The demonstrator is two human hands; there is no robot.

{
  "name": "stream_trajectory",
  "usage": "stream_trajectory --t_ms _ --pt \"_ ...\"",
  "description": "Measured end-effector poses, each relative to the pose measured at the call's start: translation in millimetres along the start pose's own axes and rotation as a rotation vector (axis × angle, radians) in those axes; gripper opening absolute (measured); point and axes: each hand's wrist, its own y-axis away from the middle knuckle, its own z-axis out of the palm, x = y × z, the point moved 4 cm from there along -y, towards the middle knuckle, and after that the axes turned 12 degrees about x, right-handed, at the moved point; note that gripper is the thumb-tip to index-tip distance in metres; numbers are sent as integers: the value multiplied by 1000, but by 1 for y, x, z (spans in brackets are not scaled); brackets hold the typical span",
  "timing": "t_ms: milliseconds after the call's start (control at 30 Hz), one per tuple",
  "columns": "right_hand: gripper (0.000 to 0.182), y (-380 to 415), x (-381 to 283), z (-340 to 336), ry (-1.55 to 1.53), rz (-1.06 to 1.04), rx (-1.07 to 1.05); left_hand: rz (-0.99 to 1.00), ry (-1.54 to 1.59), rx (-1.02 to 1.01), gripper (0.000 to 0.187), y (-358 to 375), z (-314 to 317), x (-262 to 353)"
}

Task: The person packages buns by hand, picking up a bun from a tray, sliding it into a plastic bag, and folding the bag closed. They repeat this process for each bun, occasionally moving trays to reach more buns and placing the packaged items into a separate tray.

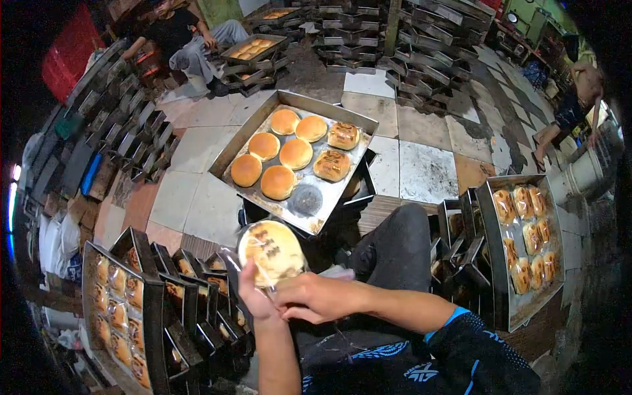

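My left hand [255,297] and my right hand [315,296] both grip a round bun in a clear plastic bag [271,250], held up in front of me. The bun's pale underside with brown marks faces the camera. Just beyond it a metal tray [309,104] rests on stacked pans. On the tray lie several golden buns [278,182] and two buns turned upside down [332,164]. One spot on the tray shows a dark round mark [306,199]. My knee in dark trousers [401,247] is beside the tray.
A tray of bagged buns [526,243] stands at the right; another [118,309] leans at lower left among stacked black pans [197,309]. More pan stacks [421,46] fill the back. A person [187,39] sits at far left; another [579,99] stands at right.
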Motion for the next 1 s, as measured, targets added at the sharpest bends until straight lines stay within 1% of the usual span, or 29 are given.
stream_trajectory --t_ms 33,67,100,133,167,200,233,267,300,367,400,433,467,500,567,600,633,667,700,733,767,800,833,867,900,933,967,1000 --pt "13 1 -10 1 -2 -84 -16 -82 158 58 52 -7 0 2" --pt "15 2 -21 2 -11 -169 -40 -147 247 47 52 -12 -4 4" --pt "13 9 -34 2 -297 -190 -239 -206 340 44 53 -16 -12 9" --pt "12 14 -44 -4 -479 -168 -457 -252 379 -57 56 -14 -18 18" --pt "12 20 -51 -10 -660 -142 -677 -165 335 17 64 -17 -25 23" --pt "14 28 -24 -13 -634 97 -635 -210 384 0 63 -15 -29 27" --pt "20 35 6 -9 -598 335 -586 -257 429 -17 62 -11 -34 29" --pt "22 14 17 -21 29 79 -83 -259 326 -63 65 -13 -44 24" --pt "29 11 26 -24 398 -48 417 -266 271 -128 63 -17 -49 17" --pt "30 1 9 -24 396 -209 551 -293 263 63 56 13 -26 7" --pt "30 -2 15 -19 378 -195 528 -36 65 -17 53 29 -30 -6" --pt "23 2 18 -18 303 -272 605 210 -145 -116 49 45 -37 -19" --pt "17 5 19 -16 228 -353 684 69 -92 149 51 26 -50 -34" --pt "17 6 22 -11 223 -352 680 491 -327 192 52 29 -50 -28" --pt "11 10 47 -5 -138 150 852 718 -443 104 39 31 -57 -8" --pt "11 6 49 -3 -158 153 790 923 -611 48 30 30 -61 9" --pt "8 0 43 -4 -161 170 764 1119 -789 -6 22 29 -64 22" --pt "9 -9 29 -8 -39 152 686 1030 -673 187 13 32 -67 31" --pt "11 -21 15 -15 79 124 603 1159 -563 209 11 34 -77 41" --pt "15 -37 -5 -20 296 -124 520 1354 -747 201 10 42 -78 60" --pt "16 -43 -15 -18 423 -235 540 1542 -935 177 10 48 -75 77" --pt "15 -39 4 -10 322 -309 578 1647 -861 225 14 38 -90 73" --pt "14 -31 32 2 224 -381 614 1451 -853 149 18 26 -131 63" --pt "12 -42 62 14 362 -192 593 1445 -1024 255 13 18 -123 63" --pt "7 -48 102 25 177 -37 534 1435 -1190 362 9 7 -116 64" --pt "6 -47 110 29 115 0 522 1395 -1196 325 13 -1 -130 58" --pt "5 -41 116 35 52 45 511 1395 -1199 330 13 -3 -141 56" --pt "6 -35 122 40 -61 51 569 1380 -1206 341 11 -2 -151 52"
